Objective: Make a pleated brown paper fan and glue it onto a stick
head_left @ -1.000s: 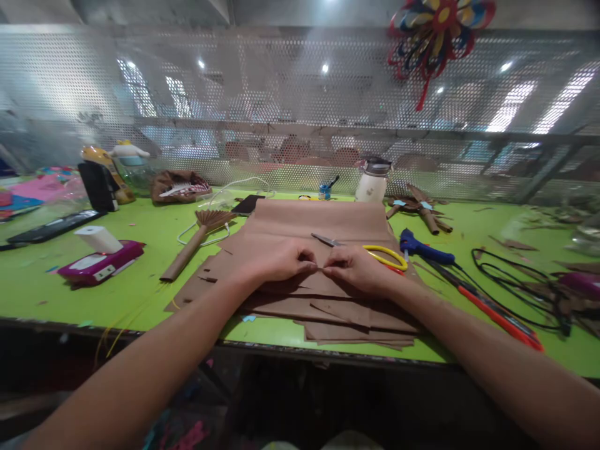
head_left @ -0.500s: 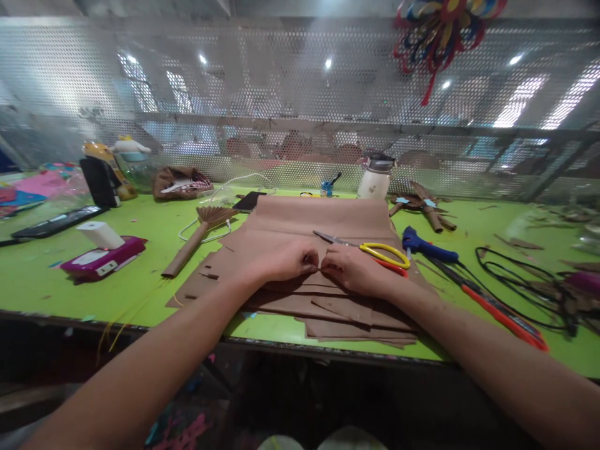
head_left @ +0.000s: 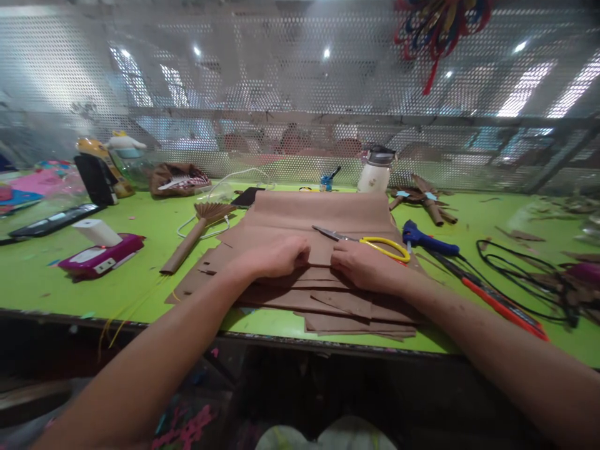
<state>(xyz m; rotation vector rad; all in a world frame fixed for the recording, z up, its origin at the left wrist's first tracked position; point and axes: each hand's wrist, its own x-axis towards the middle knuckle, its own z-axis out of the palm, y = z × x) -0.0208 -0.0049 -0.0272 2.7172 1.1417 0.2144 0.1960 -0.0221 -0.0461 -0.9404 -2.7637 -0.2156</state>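
A stack of brown paper sheets [head_left: 281,219] lies in front of me, with a folded strip along the near edge of the top sheet. My left hand [head_left: 284,256] is closed at that strip, its fingers curled and their tips partly hidden. Close by on the right, my right hand [head_left: 356,264] pinches the same paper edge, fingers bent downward. A short gap separates the two hands. Scissors [head_left: 335,235] with yellow and orange handles rest on the paper just beyond my right hand.
At right lie a blue glue gun [head_left: 429,240], a red-handled tool [head_left: 504,307] and a coiled black cable [head_left: 525,275]. A rolled-paper stem with a pleated fan [head_left: 185,245] and a purple power strip [head_left: 100,256] lie left. A white bottle [head_left: 375,172] stands behind.
My hands have moved apart along the paper edge, the left one leftward and the right one slightly rightward. The scissors and the paper stack stay where they were.
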